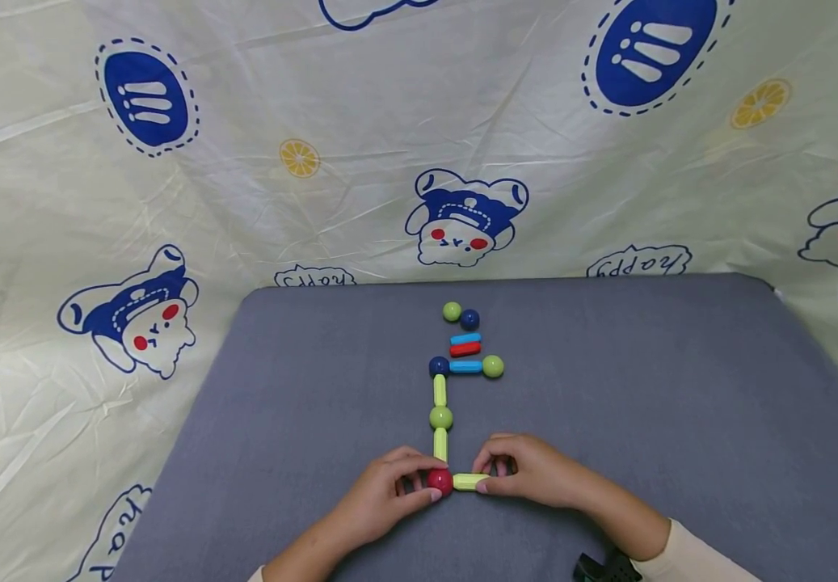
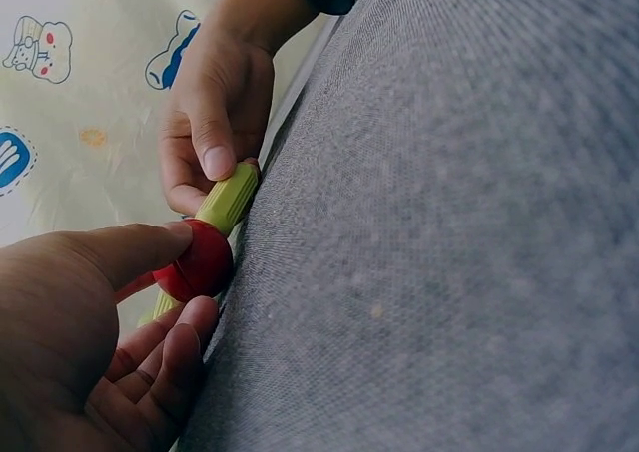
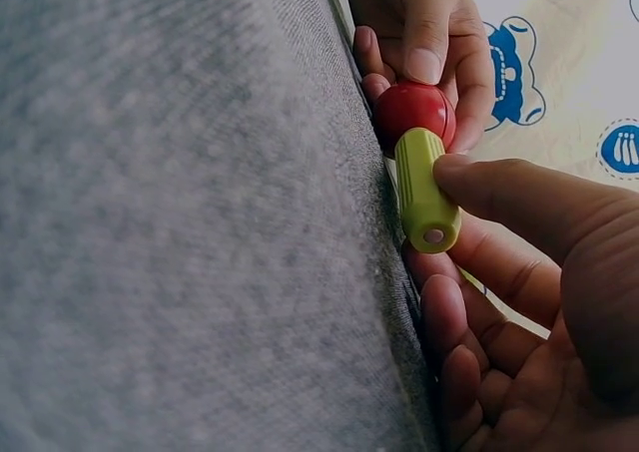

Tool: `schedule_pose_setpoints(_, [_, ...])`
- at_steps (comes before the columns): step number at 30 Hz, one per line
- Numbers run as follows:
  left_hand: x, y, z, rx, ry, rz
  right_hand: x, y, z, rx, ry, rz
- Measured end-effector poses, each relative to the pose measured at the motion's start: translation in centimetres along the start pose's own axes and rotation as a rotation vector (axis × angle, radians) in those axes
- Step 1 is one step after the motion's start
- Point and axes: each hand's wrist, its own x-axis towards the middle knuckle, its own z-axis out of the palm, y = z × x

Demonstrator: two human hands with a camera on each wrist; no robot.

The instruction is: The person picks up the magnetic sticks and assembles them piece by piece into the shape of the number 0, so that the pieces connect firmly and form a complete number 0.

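Observation:
A chain of magnetic rods and balls lies on the grey table. Its near corner is a red ball (image 1: 440,482), pinched between thumb and fingers of my left hand (image 1: 381,495). From that ball's right side a yellow-green rod (image 1: 466,482) points right, one end against the ball. My right hand (image 1: 535,470) pinches the rod near its free end, where a small metal dot shows in the right wrist view. Another yellow-green rod (image 1: 440,444) runs away from the red ball to a green ball (image 1: 441,418), partly covered by the left fingertips.
Beyond the green ball, a rod (image 1: 440,390) leads to a dark blue ball (image 1: 439,367), then a light blue rod (image 1: 465,367) and green ball (image 1: 493,366). Loose behind lie a red rod (image 1: 465,349), blue rod (image 1: 465,339), blue ball (image 1: 470,319) and green ball (image 1: 452,311).

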Motion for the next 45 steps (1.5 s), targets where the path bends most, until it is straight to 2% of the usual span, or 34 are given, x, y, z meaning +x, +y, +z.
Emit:
schedule_pose_setpoints(12, [0.1, -0.1, -0.1, 0.006, 0.005, 0.017, 0.2, 0.1, -0.3, 0.018, -0.017, 0.004])
schedule_pose_setpoints(18, [0.1, 0.0, -0.2, 0.009, -0.001, 0.01, 0.2, 0.1, -0.7, 0.101, -0.028, 0.041])
schedule_pose_setpoints(23, [0.0, 0.1, -0.2, 0.01, -0.01, -0.002, 0.2, 0.1, -0.9, 0.191, 0.003, 0.053])
schedule_pose_setpoints(27, [0.1, 0.2, -0.2, 0.004, -0.011, 0.007, 0.2, -0.1, -1.4, 0.197, 0.047, 0.052])
schedule_pose_setpoints(34, [0.1, 0.2, -0.2, 0.004, -0.022, -0.013, 0.9, -0.3, -3.7, 0.061, 0.169, 0.036])
schedule_pose_setpoints(39, [0.1, 0.3, -0.2, -0.005, -0.026, -0.02, 2.4, -0.1, -6.1, -0.036, 0.309, 0.037])
schedule_pose_setpoints(45, [0.0, 0.3, -0.2, -0.009, -0.018, -0.013, 4.6, 0.5, -7.9, -0.098, 0.432, 0.111])
